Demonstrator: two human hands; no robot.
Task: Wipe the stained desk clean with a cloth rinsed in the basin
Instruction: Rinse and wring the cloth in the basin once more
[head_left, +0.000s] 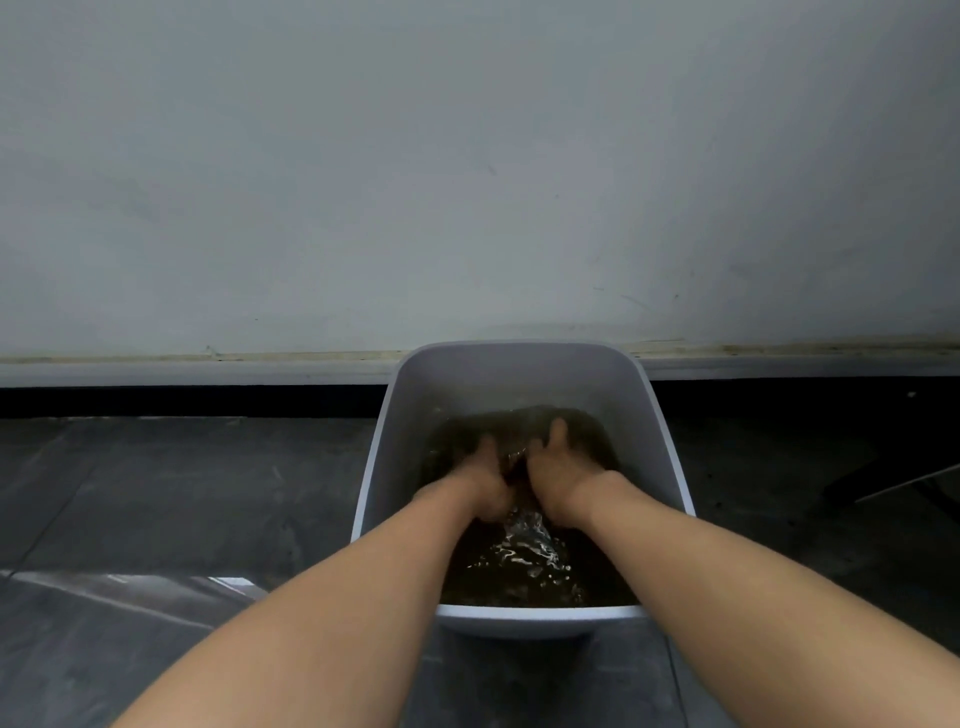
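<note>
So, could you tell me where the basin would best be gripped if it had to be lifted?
Probably the rim of its two long sides, coming in from left and right together: the basin is rectangular, open-topped and holds brown water, so a balanced hold should keep it level.

A pale grey wall (467, 156) fills the upper frame; below it, a black skirting strip (182, 400) meets dark floor tiles (182, 493).

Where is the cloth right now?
In the head view, the cloth is under the brown water in the grey basin, right of centre by the wall, gripped by the left hand and right hand.
</note>
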